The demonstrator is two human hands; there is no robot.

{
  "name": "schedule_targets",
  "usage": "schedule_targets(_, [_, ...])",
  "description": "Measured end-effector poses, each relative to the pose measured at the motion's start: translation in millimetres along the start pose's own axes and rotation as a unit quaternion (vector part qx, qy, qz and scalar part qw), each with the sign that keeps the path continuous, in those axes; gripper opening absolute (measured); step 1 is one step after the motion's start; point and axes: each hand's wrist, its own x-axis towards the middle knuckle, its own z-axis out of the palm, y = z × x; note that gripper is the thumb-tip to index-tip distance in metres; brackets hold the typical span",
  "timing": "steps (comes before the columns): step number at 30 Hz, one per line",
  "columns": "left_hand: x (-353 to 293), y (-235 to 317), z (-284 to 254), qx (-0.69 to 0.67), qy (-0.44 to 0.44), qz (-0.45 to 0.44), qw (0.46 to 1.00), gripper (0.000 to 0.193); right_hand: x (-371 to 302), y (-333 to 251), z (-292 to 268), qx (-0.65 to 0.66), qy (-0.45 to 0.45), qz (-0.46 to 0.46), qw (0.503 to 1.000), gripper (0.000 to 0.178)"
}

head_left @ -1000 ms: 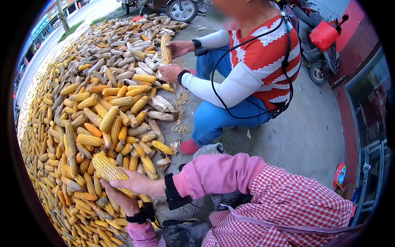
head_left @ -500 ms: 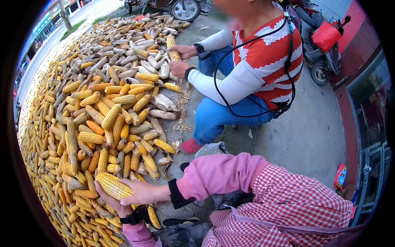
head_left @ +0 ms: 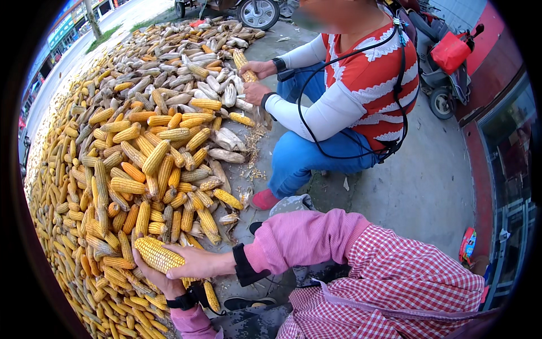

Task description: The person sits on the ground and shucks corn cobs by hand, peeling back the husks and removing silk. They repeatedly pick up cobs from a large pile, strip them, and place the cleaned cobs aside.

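A husked yellow corn cob (head_left: 156, 254) lies slantwise in my two hands, over the near edge of a big corn pile. My left hand (head_left: 162, 281) cradles it from beneath and along its left side, fingers partly hidden behind it. My right hand (head_left: 204, 263) closes on its lower right end, the thumb across the kernels. Bare yellow cobs (head_left: 152, 157) are heaped just beyond my hands. Further back lie cobs in dry, pale husks (head_left: 169, 73).
Across from me on the right, a seated person (head_left: 361, 85) in a red and white top holds another corn cob (head_left: 243, 65). Loose kernels and husk bits (head_left: 254, 148) litter the concrete. Behind stand a wheeled vehicle (head_left: 257, 14) and a scooter with a red bag (head_left: 450, 52).
My hands keep the same grip on the corn cob. The whole view has shifted slightly, and the other person's cob and hands have moved only a little.
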Motion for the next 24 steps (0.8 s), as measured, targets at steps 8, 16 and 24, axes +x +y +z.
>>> schedule_targets(8, [-3, 1, -2, -0.003, 0.014, -0.039, 0.999, 0.044, -2, -2, 0, 0.015, -0.007, 0.014, 1.000, 0.096])
schedule_targets(16, [2, -3, -11, -0.006, -0.013, -0.052, 0.999, 0.040, 2, 4, 1, 0.041, -0.005, 0.042, 0.998, 0.095])
schedule_targets(24, [4, -7, -18, 0.017, 0.007, -0.055, 0.998, 0.049, 1, 1, -3, 0.121, -0.020, 0.056, 0.991, 0.084])
